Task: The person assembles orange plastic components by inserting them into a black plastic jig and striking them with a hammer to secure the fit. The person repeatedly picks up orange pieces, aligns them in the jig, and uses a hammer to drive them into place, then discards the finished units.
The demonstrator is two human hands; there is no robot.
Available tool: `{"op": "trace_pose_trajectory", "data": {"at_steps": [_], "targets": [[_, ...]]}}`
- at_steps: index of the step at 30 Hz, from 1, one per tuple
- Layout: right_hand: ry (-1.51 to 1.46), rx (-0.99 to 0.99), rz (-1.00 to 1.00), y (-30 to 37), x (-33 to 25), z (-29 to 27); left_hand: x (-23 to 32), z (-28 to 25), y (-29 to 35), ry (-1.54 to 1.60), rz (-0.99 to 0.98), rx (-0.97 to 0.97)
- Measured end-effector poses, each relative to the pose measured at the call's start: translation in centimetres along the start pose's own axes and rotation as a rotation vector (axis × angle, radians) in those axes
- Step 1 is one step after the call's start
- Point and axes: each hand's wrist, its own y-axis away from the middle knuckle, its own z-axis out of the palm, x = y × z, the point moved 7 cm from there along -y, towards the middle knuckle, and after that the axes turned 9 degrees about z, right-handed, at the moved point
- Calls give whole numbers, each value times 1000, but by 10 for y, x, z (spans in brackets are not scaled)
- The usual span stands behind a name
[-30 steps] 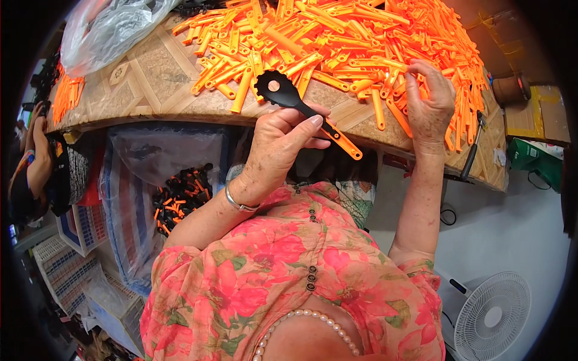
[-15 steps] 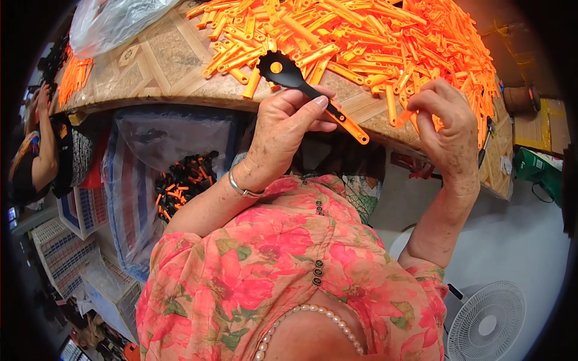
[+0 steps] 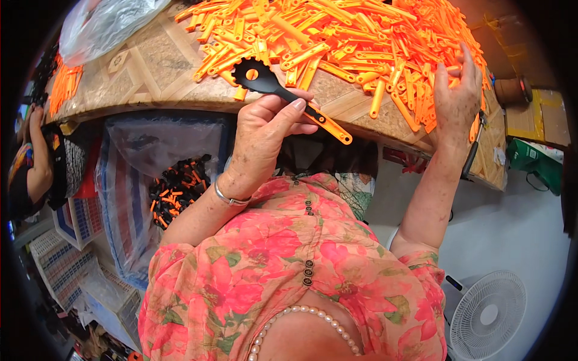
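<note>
My left hand (image 3: 259, 129) is closed around a pasta server. Its black, toothed head (image 3: 256, 77) with a round hole points up and left, over the table edge. An orange handle piece (image 3: 330, 125) is fitted on the shank and sticks out beyond my fingers to the lower right. My right hand (image 3: 459, 99) is at the right side of a big heap of orange handle pieces (image 3: 361, 36). Its thumb and fingers are apart and upright, and I see nothing held in it.
The heap lies on a patterned table (image 3: 153, 66). A clear plastic bag (image 3: 105, 27) rests at the far left. Below stands a lined striped bin (image 3: 129, 198) with black-and-orange utensils (image 3: 180, 186). A white fan (image 3: 487, 313) is at lower right. Another person's arm (image 3: 39, 156) shows at left.
My right hand has moved away from me along the heap, and its curled fingers have spread. My left hand still holds the pasta server, slightly farther left in the view.
</note>
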Motion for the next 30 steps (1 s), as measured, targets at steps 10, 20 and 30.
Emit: {"op": "trace_pose_trajectory", "data": {"at_steps": [10,20,30], "targets": [[136,-216,32,78,-11,4,-1,9,-3,-61,35,-18],[65,-38,188,103,42,-31,-8,17,-6,-80,20,-39],[111,-61,53,112,20,-20,-16,23,-5,-78,-35,-26]]}}
